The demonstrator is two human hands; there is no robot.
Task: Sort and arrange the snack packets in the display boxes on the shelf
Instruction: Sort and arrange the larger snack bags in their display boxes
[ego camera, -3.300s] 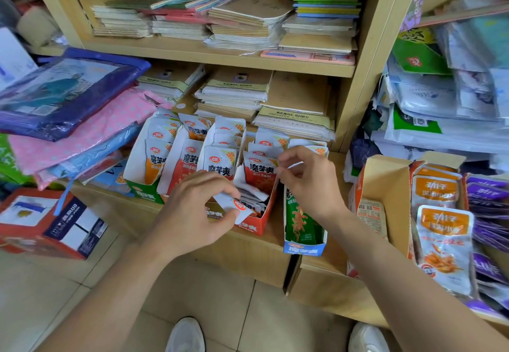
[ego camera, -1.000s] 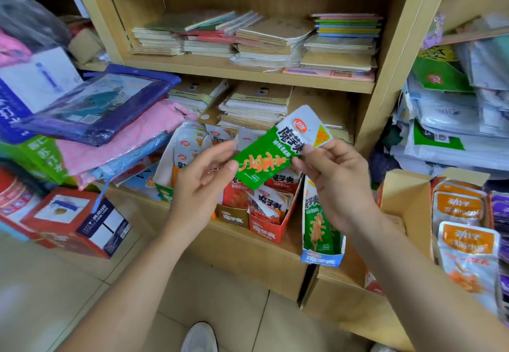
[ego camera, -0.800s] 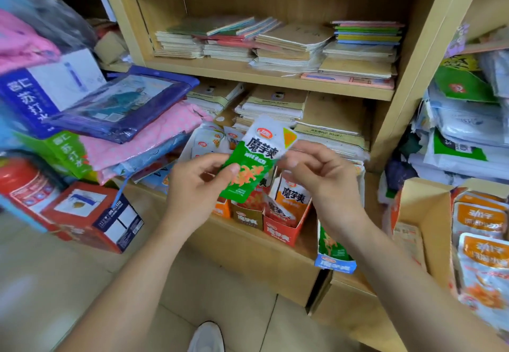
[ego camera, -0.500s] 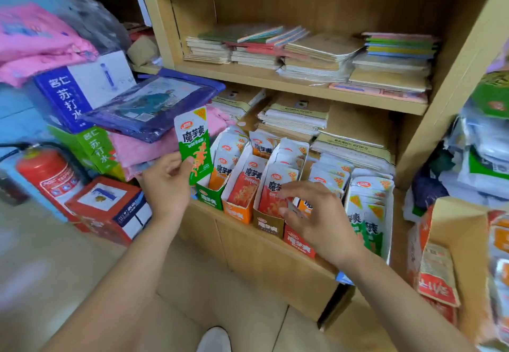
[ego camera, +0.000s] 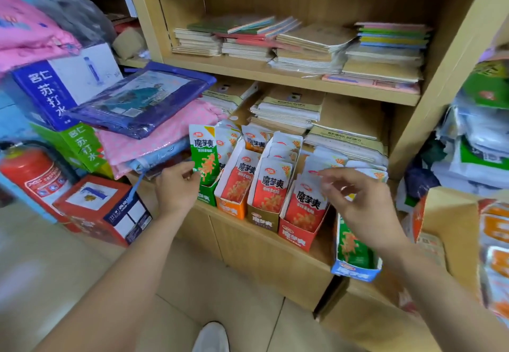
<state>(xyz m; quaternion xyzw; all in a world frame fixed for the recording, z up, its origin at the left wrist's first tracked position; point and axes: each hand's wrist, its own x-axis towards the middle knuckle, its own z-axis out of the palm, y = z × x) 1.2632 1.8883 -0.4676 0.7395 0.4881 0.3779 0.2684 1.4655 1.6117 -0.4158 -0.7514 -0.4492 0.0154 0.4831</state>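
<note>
**Nearest, front edge of shelf** (ego camera: 321, 249): blue display box (ego camera: 355, 271), thin printed card, overhanging the edge. Glossy green sachets stand in it.

**Right hand** (ego camera: 358, 203): hovers above the red display box (ego camera: 296, 237). The fingers are loosely curled and blurred, so I cannot tell whether they nip a packet top.

**Left hand** (ego camera: 176, 186): pinches the lower edge of one green snack packet (ego camera: 203, 153). The packet is upright with its print facing out, directly over the green display box (ego camera: 205, 197) at the left end of the row. Its colour matches that box, so it is probably about to be slotted in there.

**Between them:** orange display box (ego camera: 231, 209) and brown display box (ego camera: 261, 222), both cut-down card with slanted sides. The packets in them are flat, shiny film with crimped tops. They are filed upright, faces forward, presumably so the labels can be read from the aisle.

**Rear of shelf:** paper notebooks (ego camera: 289, 109) in flat matte stacks.
</note>
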